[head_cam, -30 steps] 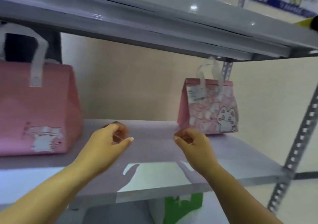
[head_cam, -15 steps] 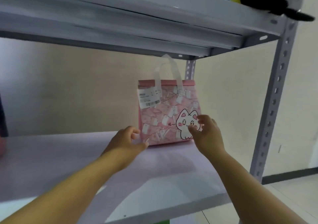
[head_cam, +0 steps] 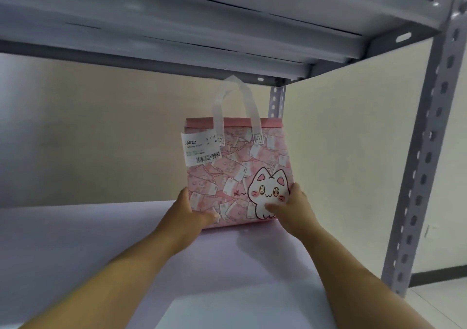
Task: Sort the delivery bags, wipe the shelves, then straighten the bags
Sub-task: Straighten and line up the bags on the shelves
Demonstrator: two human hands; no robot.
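A pink delivery bag (head_cam: 235,172) with a white cartoon cat, white handles and a white label reading J8022 stands upright on the white shelf board (head_cam: 101,240), near its right end. My left hand (head_cam: 188,213) clasps the bag's lower left corner, thumb on the front. My right hand (head_cam: 293,208) grips the lower right corner, thumb pressed on the cat print. Both hands hold the bag from its sides.
The grey metal shelf above (head_cam: 227,25) hangs low over the bag's handles. A perforated grey upright post (head_cam: 427,151) stands at the right front corner, another (head_cam: 276,101) behind the bag. A beige wall backs the shelf.
Both hands reached right and forward from mid-shelf and closed on the bag's lower corners. The view swung right, so the large pink bag on the left left the frame.
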